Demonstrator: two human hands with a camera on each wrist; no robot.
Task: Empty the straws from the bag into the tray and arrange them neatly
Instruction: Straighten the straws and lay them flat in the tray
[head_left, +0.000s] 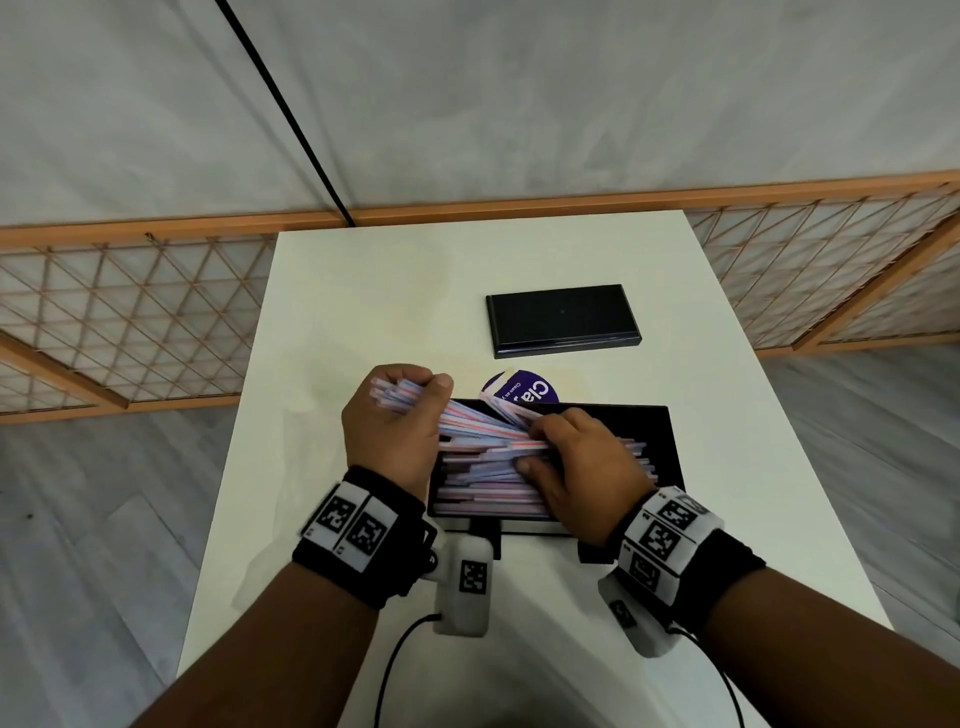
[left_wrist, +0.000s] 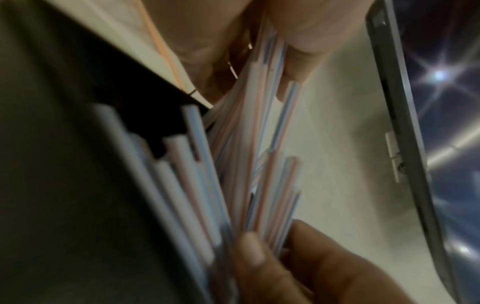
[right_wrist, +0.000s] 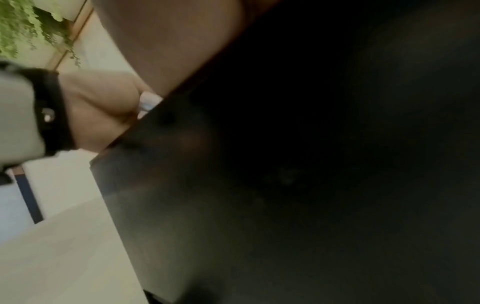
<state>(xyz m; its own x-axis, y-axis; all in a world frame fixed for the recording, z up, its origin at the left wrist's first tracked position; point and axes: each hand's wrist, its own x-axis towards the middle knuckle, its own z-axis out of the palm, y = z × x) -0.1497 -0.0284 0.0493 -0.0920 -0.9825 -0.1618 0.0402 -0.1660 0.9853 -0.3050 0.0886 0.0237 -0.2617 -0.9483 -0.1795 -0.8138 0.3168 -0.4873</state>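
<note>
From the head camera, a shallow black rectangular tray (head_left: 667, 441) sits on the white tabletop (head_left: 363, 312), filled with thin white straws striped in red and blue (head_left: 488, 483). The left hand (head_left: 392, 428) clamps its curled fingers round one end of a fanned bundle of them at the tray's left edge. The right hand (head_left: 582, 467) lies on the pile, fingers curled into the straws. A purple-labelled bag (head_left: 524, 392) lies just behind the tray; a black flat lid (head_left: 563, 319) rests farther back.

The left wrist camera shows the straws (left_wrist: 259, 144) pinched between fingertips (left_wrist: 306, 59).

The right wrist camera is mostly dark, filled by the tray wall (right_wrist: 285, 185).
</note>
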